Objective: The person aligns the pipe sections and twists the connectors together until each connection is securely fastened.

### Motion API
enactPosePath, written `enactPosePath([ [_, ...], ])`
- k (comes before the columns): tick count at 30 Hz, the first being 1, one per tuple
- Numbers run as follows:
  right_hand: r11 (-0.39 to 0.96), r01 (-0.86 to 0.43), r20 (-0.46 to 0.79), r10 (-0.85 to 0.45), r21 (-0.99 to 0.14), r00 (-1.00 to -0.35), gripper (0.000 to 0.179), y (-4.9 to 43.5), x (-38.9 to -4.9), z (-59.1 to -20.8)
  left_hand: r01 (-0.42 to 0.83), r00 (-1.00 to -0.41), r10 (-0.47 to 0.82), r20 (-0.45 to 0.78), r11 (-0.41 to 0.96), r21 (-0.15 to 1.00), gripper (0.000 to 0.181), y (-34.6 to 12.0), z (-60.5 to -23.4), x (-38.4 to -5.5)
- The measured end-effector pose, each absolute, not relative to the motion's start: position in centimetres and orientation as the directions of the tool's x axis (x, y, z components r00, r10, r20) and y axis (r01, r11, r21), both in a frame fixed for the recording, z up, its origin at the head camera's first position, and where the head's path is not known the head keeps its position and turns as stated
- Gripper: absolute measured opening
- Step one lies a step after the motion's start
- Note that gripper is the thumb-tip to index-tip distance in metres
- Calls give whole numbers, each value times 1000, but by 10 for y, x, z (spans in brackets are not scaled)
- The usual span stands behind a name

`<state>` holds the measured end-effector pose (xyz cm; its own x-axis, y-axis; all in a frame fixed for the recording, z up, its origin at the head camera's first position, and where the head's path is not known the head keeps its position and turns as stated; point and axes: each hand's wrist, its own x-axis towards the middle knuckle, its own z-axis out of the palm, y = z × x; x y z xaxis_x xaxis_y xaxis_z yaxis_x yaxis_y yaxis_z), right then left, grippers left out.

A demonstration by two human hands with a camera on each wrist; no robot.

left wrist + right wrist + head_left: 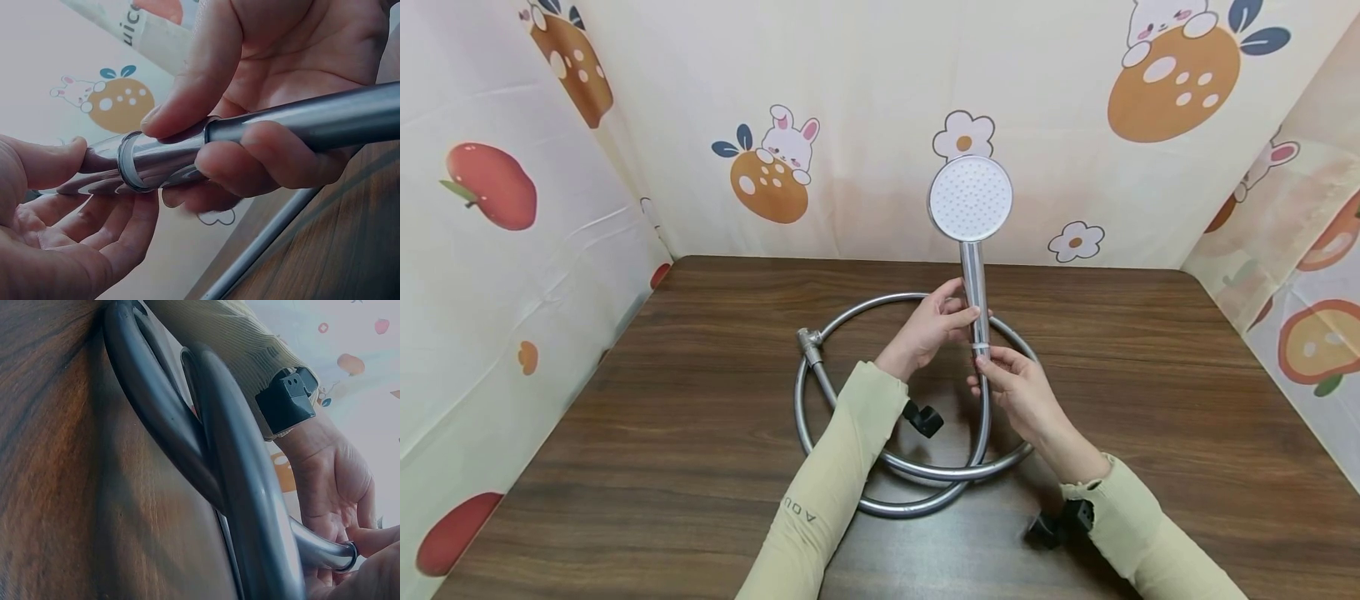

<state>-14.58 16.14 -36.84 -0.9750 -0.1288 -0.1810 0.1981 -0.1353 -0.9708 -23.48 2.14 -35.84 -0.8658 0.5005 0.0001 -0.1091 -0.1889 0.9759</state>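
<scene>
Showerhead (pixel 971 198), upright above the table (pixel 700 417), has its handle (pixel 973 279) pinched by the left hand (pixel 934 327) and its hose (pixel 986 412) fitting (pixel 178 149) by the right hand (pixel 1021 387), where tilting between the 2 could misalign the joint (pixel 129 164).

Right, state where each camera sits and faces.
Head: head-worn, facing forward and down at shower head and hose; left grip, right grip, sleeves show.
Left wrist: on that wrist, facing the white ring; both grips visible.
Right wrist: on that wrist, facing the hose; both grips, left sleeve visible.
Head and left wrist share the white ring.
</scene>
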Motion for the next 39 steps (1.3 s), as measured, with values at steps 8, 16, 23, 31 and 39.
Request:
enactPosePath([
  [8,-111,200,-187,-118,-973,-975,31,162,-146,-369,-105,-864,503,2,-186,977,49,21,-359,-235],
  [16,-122,199,-185,-119,-972,-976,29,161,-146,-368,-97,-865,502,10,-187,978,49,20,-358,-234],
  [23,-124,192,-179,-113,-973,-977,40,161,-146,-368,-97,-869,495,7,-185,978,48,21,-358,-235],
  [31,-105,169,-154,-141,-980,-978,43,163,-145,-366,-82,-864,503,22,-185,979,48,21,-358,-235],
  [39,-140,205,-185,-147,-969,-972,41,164,-145,-365,-99,-865,502,8,-186,978,47,20,-357,-234],
])
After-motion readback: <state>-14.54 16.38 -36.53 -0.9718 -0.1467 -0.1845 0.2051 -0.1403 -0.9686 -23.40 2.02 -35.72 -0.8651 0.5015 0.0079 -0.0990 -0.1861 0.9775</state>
